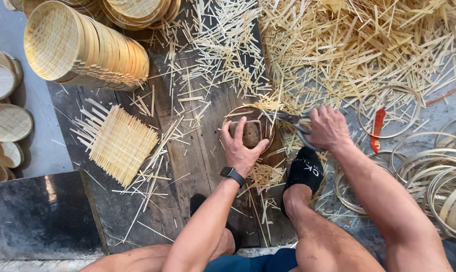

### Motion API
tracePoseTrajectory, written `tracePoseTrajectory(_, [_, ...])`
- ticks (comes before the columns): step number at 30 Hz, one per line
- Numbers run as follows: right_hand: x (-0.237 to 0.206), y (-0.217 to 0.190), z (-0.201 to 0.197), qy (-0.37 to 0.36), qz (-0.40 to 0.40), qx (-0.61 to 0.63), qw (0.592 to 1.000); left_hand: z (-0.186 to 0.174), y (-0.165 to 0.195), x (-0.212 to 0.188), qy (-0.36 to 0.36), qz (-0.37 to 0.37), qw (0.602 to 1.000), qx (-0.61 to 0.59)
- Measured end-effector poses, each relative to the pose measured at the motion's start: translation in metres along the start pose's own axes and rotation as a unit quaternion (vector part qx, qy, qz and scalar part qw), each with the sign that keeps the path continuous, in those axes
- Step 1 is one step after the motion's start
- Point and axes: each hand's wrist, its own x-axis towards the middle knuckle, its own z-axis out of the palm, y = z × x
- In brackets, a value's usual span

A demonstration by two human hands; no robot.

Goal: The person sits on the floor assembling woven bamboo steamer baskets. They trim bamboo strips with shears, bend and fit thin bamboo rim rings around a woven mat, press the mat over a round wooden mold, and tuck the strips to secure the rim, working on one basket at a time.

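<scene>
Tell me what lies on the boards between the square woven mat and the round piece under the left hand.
In the head view, between the square woven mat and the round piece under the left hand, only loose bamboo slivers lie scattered on the dark wooden boards.

Stacked woven trays [87, 48], bamboo hoops [429, 166]
</scene>
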Motion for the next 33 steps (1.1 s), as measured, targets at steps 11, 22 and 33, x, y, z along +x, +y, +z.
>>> tracePoseTrajectory(11, [-0.003,0.005,-0.009,-0.061,0.016,0.030,0.998,-0.013,-0.015,0.015,-0.108,0.114,0.987,0.015])
tracePoseTrajectory(22, [0.000,0.014,-0.006,-0.192,0.088,0.120,0.970,-0.022,-0.029,0.033,-0.237,0.205,0.947,0.078])
tracePoseTrajectory(33, [-0.021,0.008,0.002,0.018,0.206,0.236,0.950,0.018,-0.080,0.069,-0.096,-0.274,0.952,-0.096])
